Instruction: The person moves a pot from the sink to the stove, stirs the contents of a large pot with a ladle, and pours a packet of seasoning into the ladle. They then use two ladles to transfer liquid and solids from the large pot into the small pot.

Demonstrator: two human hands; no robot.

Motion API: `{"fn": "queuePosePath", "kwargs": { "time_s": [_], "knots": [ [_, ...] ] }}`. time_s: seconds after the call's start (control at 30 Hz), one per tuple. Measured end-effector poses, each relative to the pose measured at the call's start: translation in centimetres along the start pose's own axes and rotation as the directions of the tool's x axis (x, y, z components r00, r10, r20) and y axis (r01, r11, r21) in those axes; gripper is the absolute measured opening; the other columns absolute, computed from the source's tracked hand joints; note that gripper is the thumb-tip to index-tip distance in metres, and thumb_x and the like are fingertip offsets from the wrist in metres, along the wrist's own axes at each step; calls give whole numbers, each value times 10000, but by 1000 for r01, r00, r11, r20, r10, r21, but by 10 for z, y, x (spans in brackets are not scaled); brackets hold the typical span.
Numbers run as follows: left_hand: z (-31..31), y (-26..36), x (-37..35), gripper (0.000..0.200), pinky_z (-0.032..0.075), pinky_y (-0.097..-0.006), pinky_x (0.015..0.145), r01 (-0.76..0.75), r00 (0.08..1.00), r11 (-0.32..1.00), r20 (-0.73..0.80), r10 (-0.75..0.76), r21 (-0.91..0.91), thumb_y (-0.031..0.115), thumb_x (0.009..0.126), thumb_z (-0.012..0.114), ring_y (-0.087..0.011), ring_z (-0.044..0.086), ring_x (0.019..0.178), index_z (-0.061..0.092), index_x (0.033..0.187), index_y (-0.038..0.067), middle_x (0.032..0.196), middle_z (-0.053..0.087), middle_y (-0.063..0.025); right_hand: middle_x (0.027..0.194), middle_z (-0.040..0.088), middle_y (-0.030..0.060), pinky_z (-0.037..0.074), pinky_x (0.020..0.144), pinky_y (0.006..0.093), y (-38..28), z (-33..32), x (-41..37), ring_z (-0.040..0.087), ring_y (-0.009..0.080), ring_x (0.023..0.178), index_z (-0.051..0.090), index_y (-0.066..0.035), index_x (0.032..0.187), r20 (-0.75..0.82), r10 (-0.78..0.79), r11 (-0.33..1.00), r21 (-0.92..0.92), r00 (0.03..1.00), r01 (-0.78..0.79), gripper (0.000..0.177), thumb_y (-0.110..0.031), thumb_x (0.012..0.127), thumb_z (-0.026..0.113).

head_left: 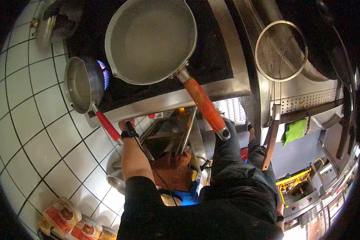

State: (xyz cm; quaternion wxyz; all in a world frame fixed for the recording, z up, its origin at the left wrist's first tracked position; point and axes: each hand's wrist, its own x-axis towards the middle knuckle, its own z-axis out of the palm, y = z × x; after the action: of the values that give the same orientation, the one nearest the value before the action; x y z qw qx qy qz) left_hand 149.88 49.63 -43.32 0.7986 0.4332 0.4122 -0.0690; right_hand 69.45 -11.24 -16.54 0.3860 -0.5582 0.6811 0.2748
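Note:
My left hand (127, 125) reaches to the metal front edge of the stove (164, 103), with a dark band on the wrist. Its fingers are mostly hidden at the edge, close to the red handle of a small saucepan (77, 86). Blue flame (104, 74) shows beside that pan. A large pan (152, 40) with a worn red handle sits farther right on the stove, its grey inside showing no contents. Down by my right side, my right hand (280, 208) is only partly visible, and its fingers cannot be made out.
A wire strainer (281, 50) with a wooden handle lies right of the stove. Beyond it hangs a green cloth (295, 130). Packages with red labels (60, 216) stand at lower left by the white tiled wall (36, 124). A brown cloth (174, 172) is below the stove edge.

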Motion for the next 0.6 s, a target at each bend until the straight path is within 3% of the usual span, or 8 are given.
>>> {"fn": "queuePosePath", "kwargs": {
  "time_s": [0.17, 0.37, 0.43, 0.47, 0.5, 0.53, 0.57, 0.6],
  "knots": [
    [-2, -6, 1, 256, 573, -438, 720, -111, 988, 993, 116, 106, 40, 17, 790, 683, -254, 616, 689, 615, 1033, 56, 894, 652, -103, 860, 684, 87, 491, 740, 335, -2, 6, -8, 571, 129, 848, 650, 9, 968, -20, -51, 986, 157, 999, 53, 257, -246, 972, 622],
    [-4, -7, 3, 190, 553, -435, 655, 36, 963, 999, 266, -35, -1, 2, 825, 645, -246, 621, 676, 592, 1004, 42, 849, 631, -104, 870, 631, -2, 470, 757, 292, -38, 6, -19, 522, 102, 864, 623, -21, 938, 87, -11, 968, 251, 996, -12, 145, -164, 962, 632],
    [-5, -16, 5, 482, 448, -652, 1064, -155, 986, 961, -18, 164, 227, 233, 929, 511, -466, 488, 1307, 526, 1380, 63, 1406, 522, -235, 888, 624, -13, 465, 759, 289, -37, 6, -17, 509, 101, 868, 612, -28, 923, 92, -23, 986, 166, 996, 7, 136, -156, 967, 622],
    [-14, -12, 13, 482, 448, -652, 1064, -156, 986, 961, -19, 165, 229, 233, 929, 511, -466, 488, 1307, 526, 1380, 63, 1406, 522, -235, 888, 624, -13, 465, 759, 289, -35, 12, -19, 509, 101, 868, 612, -28, 923, 94, -22, 986, 166, 995, 6, 136, -156, 967, 622],
    [-50, -6, 46, 494, 432, -666, 1073, -7, 923, 999, 384, -8, 38, 223, 917, 521, -462, 489, 1299, 515, 1376, 42, 1408, 512, -236, 875, 618, -9, 466, 752, 295, -38, 22, -25, 513, 108, 858, 611, -31, 914, 47, -68, 968, 245, 997, 55, 140, -159, 970, 616],
    [-69, -2, 63, 506, 416, -680, 1082, 211, 670, 975, 737, -90, -73, 213, 905, 531, -457, 491, 1291, 504, 1373, 21, 1410, 501, -237, 862, 612, -5, 468, 744, 300, -41, 28, -29, 517, 115, 849, 609, -34, 904, -4, -110, 942, 319, 994, 105, 146, -162, 973, 610],
    [-58, -4, 53, 506, 416, -680, 1082, 210, 670, 975, 737, -91, -71, 213, 905, 531, -457, 491, 1291, 504, 1373, 21, 1410, 501, -237, 862, 612, -5, 468, 744, 300, -41, 24, -26, 517, 115, 849, 609, -34, 904, -3, -108, 942, 320, 994, 103, 146, -162, 973, 610],
    [-32, -8, 30, 496, 411, -677, 1088, 72, 924, 997, 379, -54, -35, 209, 902, 530, -455, 502, 1271, 506, 1354, 7, 1380, 516, -234, 859, 611, 0, 469, 741, 305, -35, 15, -19, 526, 120, 846, 612, -32, 918, 40, -2, 930, 367, 999, -13, 152, -170, 981, 599]
  ]
}}
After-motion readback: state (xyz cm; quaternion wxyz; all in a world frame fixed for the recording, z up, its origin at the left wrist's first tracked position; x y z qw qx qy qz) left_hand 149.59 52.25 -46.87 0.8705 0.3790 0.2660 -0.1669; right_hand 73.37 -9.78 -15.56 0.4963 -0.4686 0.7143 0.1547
